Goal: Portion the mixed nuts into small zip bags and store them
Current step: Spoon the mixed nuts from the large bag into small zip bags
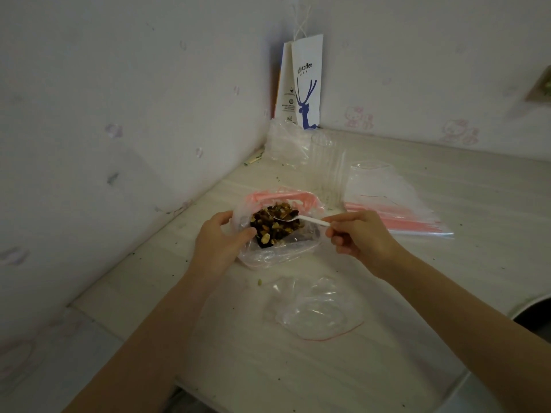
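Note:
A large clear bag with a pink zip (283, 248) lies open on the table, and a heap of mixed nuts (275, 225) fills its mouth. My left hand (219, 244) grips the bag's left edge and holds it open. My right hand (354, 235) pinches the handle of a white plastic spoon (301, 219), whose bowl rests in the nuts. A small empty zip bag with a red seal line (319, 311) lies open and crumpled on the table in front of the nut bag.
A stack of flat zip bags (393, 204) lies to the right, more clear bags (286, 144) sit in the corner beside a white paper coffee bag (301, 84). Walls close the left and back. A dark round object (536, 314) sits at the table's right edge.

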